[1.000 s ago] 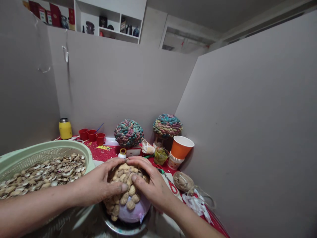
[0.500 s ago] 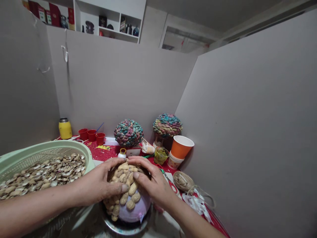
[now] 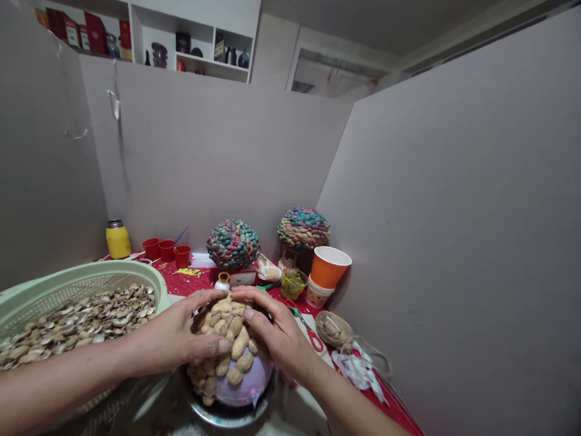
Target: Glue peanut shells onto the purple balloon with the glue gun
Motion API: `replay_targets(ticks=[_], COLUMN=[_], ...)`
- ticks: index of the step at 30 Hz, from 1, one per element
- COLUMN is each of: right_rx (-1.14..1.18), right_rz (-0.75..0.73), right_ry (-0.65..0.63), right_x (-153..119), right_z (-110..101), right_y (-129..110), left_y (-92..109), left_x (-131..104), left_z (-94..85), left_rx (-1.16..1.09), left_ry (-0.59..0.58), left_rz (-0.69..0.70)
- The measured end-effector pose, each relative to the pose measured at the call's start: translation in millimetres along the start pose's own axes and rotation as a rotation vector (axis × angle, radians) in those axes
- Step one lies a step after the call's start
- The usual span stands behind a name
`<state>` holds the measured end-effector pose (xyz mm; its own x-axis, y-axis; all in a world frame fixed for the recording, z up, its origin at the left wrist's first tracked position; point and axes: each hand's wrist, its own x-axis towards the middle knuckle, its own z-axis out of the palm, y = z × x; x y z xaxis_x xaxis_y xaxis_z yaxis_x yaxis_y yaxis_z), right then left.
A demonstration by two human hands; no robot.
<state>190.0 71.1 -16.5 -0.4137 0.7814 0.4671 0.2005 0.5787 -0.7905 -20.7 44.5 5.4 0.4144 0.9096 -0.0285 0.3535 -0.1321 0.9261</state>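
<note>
A pale purple balloon (image 3: 249,383), its knot facing me, rests in a metal bowl (image 3: 229,419). Whole peanuts in their shells (image 3: 239,344) cover its top and left side; part of the lower right surface is bare. My left hand (image 3: 184,332) curves round the left of this covered dome, thumb pressing on the peanuts. From the right, my right hand (image 3: 278,333) cups it, with its thumb on the shells near the top. Both hands are closed round the balloon, their fingertips nearly meeting at the far side, where they are partly hidden.
At left stands a green colander (image 3: 158,284) of empty shells. Behind are two colourful shell-covered domes (image 3: 233,243), red cups (image 3: 182,255), a yellow jar (image 3: 118,240) and an orange paper cup (image 3: 327,271). Scissors (image 3: 314,340) and twine (image 3: 334,330) lie right. Grey panels (image 3: 218,145) enclose the table.
The view has shifted slightly, so the scene sits a little further left. Both hands keep almost the same hold on the peanut-covered balloon.
</note>
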Motion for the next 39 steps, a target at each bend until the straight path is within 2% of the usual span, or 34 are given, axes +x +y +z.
replay_targets(ticks=[5, 7, 12, 19, 32, 39], right_rx=[0.027, 0.026, 0.014, -0.011, -0.025, -0.011], right_rz=[0.034, 0.041, 0.008, -0.019, -0.049, -0.061], right_ry=[0.008, 0.021, 0.045, 0.060, 0.073, 0.077], right_x=[0.3, 0.2, -0.2, -0.7, -3.2, -4.3], right_z=[1.3, 2.3, 3.3, 2.9, 4.2, 4.6], right_y=[-0.5, -0.5, -0.2, 2.2, 1.8, 6.5], left_y=[3.5, 8.2, 16.7, 10.9, 13.4, 15.0], left_x=[4.7, 7.2, 9.1, 9.2, 8.5, 6.6], left_z=[2.8, 6.1, 13.0, 13.1, 17.0, 17.1], left_rx=[0.066, 0.084, 0.041, -0.069, -0.057, 0.160], left_ry=[0.174, 0.202, 0.144, 0.061, 0.072, 0.135], left_rz=[-0.061, -0.066, -0.043, -0.020, -0.011, 0.030])
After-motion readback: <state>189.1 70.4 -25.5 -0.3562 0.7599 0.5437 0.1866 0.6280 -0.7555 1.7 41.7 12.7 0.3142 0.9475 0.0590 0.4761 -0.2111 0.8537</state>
